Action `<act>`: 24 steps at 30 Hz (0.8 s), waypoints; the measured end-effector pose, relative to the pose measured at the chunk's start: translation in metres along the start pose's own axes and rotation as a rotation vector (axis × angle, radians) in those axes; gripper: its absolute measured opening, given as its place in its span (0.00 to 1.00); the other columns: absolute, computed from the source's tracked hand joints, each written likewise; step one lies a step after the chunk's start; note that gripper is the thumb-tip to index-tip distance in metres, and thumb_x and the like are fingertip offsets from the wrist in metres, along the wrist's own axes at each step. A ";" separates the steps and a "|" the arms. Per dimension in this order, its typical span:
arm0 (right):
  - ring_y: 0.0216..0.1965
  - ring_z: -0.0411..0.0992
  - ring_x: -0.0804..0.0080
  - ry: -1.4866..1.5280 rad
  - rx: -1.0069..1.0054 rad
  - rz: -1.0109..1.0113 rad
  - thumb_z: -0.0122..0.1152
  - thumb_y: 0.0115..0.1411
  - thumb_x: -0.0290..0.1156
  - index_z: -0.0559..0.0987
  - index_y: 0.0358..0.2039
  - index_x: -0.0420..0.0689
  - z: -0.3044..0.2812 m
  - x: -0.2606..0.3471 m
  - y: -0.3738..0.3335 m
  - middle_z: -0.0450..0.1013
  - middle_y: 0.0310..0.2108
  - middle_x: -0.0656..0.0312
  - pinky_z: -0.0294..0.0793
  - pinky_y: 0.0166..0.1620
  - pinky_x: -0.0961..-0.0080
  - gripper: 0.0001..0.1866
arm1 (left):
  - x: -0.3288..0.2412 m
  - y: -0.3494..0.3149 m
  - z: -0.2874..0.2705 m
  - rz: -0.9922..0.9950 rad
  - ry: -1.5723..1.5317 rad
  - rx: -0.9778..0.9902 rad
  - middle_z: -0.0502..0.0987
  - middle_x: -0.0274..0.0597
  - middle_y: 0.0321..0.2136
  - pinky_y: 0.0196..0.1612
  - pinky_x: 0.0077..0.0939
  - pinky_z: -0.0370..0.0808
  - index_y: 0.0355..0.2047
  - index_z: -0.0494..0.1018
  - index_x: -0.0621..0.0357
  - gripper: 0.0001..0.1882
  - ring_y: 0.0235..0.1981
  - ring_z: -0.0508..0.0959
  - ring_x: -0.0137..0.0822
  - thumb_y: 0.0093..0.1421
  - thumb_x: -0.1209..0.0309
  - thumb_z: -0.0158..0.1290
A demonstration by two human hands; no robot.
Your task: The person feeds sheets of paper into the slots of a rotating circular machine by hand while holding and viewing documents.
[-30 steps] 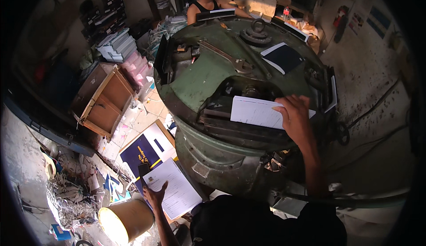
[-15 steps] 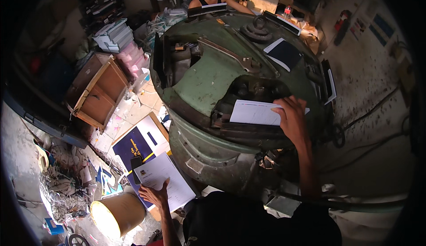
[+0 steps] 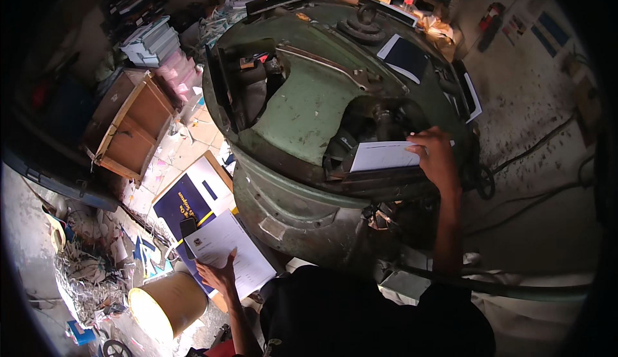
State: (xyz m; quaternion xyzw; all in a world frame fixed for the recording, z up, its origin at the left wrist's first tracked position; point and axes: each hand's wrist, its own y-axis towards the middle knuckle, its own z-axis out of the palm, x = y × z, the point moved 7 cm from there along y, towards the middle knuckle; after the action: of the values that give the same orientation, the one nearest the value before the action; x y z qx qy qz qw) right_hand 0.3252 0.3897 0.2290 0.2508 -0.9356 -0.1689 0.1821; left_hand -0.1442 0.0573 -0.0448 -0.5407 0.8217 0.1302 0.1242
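Resting on the top of the big green cast-metal machine (image 3: 309, 106), the right hand (image 3: 436, 161) pinches one end of a white rectangular paper sheet (image 3: 381, 155); the sheet's long axis runs leftward from the fingers, across the dark opening. Well apart, low on the person's left, the left hand (image 3: 219, 273) lies fingers spread on another white printed sheet (image 3: 225, 251), atop a stack with a blue cover (image 3: 183, 202).

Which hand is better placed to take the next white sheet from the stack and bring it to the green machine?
Probably the left hand. It already rests on the white sheets lying low beside the green machine. The right hand is occupied, holding a white sheet at the machine's opening.
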 end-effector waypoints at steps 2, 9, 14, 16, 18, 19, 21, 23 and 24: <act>0.41 0.71 0.55 0.052 0.034 0.070 0.64 0.52 0.19 0.82 0.37 0.38 -0.001 -0.014 -0.003 0.76 0.36 0.54 0.68 0.48 0.61 0.10 | -0.001 0.000 0.000 0.010 0.008 -0.008 0.68 0.60 0.52 0.54 0.57 0.65 0.59 0.57 0.71 0.68 0.56 0.67 0.58 0.27 0.35 0.71; 0.47 0.72 0.51 0.083 0.118 0.239 0.63 0.53 0.19 0.80 0.40 0.39 0.002 -0.054 -0.018 0.75 0.41 0.49 0.69 0.51 0.61 0.12 | -0.001 0.002 0.000 0.001 0.018 -0.007 0.68 0.59 0.52 0.53 0.57 0.66 0.61 0.56 0.70 0.69 0.56 0.68 0.57 0.27 0.34 0.70; 0.46 0.73 0.51 0.030 0.246 0.307 0.66 0.52 0.20 0.80 0.40 0.41 0.022 -0.072 -0.031 0.75 0.41 0.49 0.71 0.49 0.64 0.14 | 0.000 0.001 0.003 0.030 0.028 -0.037 0.69 0.58 0.51 0.54 0.56 0.66 0.58 0.58 0.69 0.65 0.56 0.69 0.57 0.30 0.32 0.68; 0.42 0.75 0.52 0.016 0.278 0.328 0.66 0.51 0.20 0.80 0.40 0.42 0.028 -0.069 -0.030 0.76 0.39 0.49 0.73 0.47 0.66 0.14 | 0.012 0.000 0.003 0.160 -0.103 -0.225 0.73 0.59 0.49 0.49 0.49 0.71 0.57 0.63 0.71 0.52 0.49 0.75 0.53 0.43 0.43 0.69; 0.50 0.70 0.51 0.028 0.413 0.430 0.67 0.50 0.21 0.79 0.42 0.44 0.038 -0.068 -0.036 0.74 0.44 0.50 0.68 0.54 0.63 0.17 | 0.026 0.008 -0.008 0.078 -0.436 -0.200 0.76 0.57 0.43 0.44 0.43 0.73 0.52 0.68 0.71 0.42 0.42 0.77 0.48 0.49 0.49 0.66; 0.50 0.70 0.51 0.024 0.405 0.443 0.67 0.50 0.21 0.79 0.42 0.44 0.037 -0.073 -0.040 0.74 0.44 0.50 0.68 0.54 0.63 0.17 | 0.021 0.012 -0.012 -0.005 -0.770 -0.156 0.80 0.55 0.37 0.39 0.37 0.75 0.48 0.73 0.72 0.31 0.36 0.79 0.43 0.56 0.54 0.64; 0.51 0.70 0.51 0.009 0.343 0.386 0.66 0.51 0.21 0.79 0.43 0.45 0.033 -0.076 -0.045 0.74 0.44 0.50 0.68 0.55 0.63 0.17 | -0.008 0.006 -0.049 0.013 -0.736 -0.171 0.80 0.49 0.27 0.32 0.29 0.75 0.39 0.77 0.72 0.22 0.27 0.76 0.33 0.63 0.59 0.58; 0.51 0.70 0.51 0.009 0.310 0.352 0.66 0.51 0.22 0.79 0.42 0.45 0.030 -0.067 -0.041 0.74 0.45 0.50 0.68 0.55 0.62 0.16 | -0.030 0.002 -0.083 -0.030 -0.914 -0.071 0.79 0.45 0.26 0.31 0.28 0.74 0.38 0.76 0.72 0.23 0.27 0.75 0.30 0.65 0.57 0.55; 0.51 0.70 0.52 0.007 0.279 0.321 0.66 0.51 0.22 0.78 0.42 0.44 0.028 -0.060 -0.037 0.74 0.45 0.50 0.68 0.55 0.62 0.16 | -0.042 0.001 -0.105 0.055 -0.957 -0.088 0.77 0.42 0.25 0.31 0.25 0.73 0.38 0.76 0.71 0.22 0.27 0.74 0.28 0.66 0.57 0.53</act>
State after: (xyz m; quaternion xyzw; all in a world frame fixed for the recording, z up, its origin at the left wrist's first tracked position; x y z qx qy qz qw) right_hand 0.3772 0.3979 0.1744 0.1218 -0.9773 -0.0058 0.1734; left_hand -0.1355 0.0572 0.0675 -0.4030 0.6801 0.4022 0.4618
